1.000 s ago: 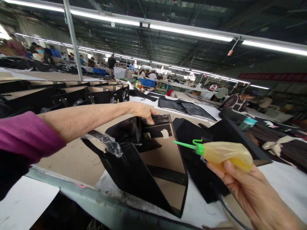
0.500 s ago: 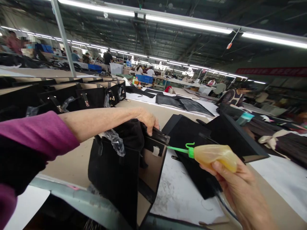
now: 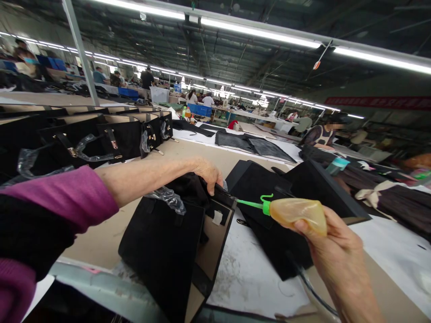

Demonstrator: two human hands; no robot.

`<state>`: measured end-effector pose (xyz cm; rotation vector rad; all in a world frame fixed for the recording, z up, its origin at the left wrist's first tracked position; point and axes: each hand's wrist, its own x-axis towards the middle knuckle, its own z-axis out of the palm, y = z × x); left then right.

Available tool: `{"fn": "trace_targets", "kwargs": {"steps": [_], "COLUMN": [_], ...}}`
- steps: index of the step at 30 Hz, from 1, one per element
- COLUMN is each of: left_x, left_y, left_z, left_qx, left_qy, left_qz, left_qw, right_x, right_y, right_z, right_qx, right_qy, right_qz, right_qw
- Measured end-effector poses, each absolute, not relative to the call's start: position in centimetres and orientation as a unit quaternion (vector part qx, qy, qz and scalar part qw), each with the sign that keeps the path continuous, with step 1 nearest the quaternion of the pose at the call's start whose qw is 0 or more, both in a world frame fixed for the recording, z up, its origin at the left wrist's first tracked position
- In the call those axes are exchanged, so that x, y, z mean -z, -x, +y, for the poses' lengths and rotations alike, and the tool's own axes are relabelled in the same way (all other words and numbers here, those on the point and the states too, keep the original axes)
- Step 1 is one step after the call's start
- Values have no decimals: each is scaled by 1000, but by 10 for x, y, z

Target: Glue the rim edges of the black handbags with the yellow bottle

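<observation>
My left hand (image 3: 208, 172) is closed on the upper edge of a black handbag (image 3: 161, 246), which lies tilted at the table's front with its beige inside showing. Clear plastic wrap (image 3: 168, 198) covers a strap on the bag. In my right hand (image 3: 332, 242) is a squeeze bottle (image 3: 298, 213) of yellowish glue, its soft wall dented by my fingers. The bottle's thin green nozzle (image 3: 249, 204) points left, its tip at the bag's edge corner beside my left hand. Whether glue is coming out cannot be seen.
Black bag panels (image 3: 269, 224) lie right of the bag on white paper (image 3: 249, 273). A row of black handbags (image 3: 90, 134) stands at the left. Flat black pieces (image 3: 256, 144) lie farther back. A co-worker (image 3: 319, 134) sits at the right, near a teal-capped container (image 3: 337, 166).
The bag has tilted and shifted slightly left in view. My right hand has moved the bottle a little left and up, keeping the nozzle tip by the bag's edge.
</observation>
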<state>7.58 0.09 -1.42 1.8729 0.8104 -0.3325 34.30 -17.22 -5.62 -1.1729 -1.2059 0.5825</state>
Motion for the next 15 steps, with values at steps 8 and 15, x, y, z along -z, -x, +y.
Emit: {"fn": "trace_targets", "kwargs": {"steps": [8, 15], "left_x": [16, 13], "left_y": [-78, -81], "left_z": [1, -4], "left_qx": [148, 137], "left_qy": [-778, -791], "left_qz": [338, 335], "left_qw": [508, 493], "right_x": [49, 52], "right_y": [-334, -335], "right_z": [-179, -185], "right_qx": [-179, -193], "right_qy": [531, 530], "right_qz": [-570, -576], "right_qw": [601, 592]}}
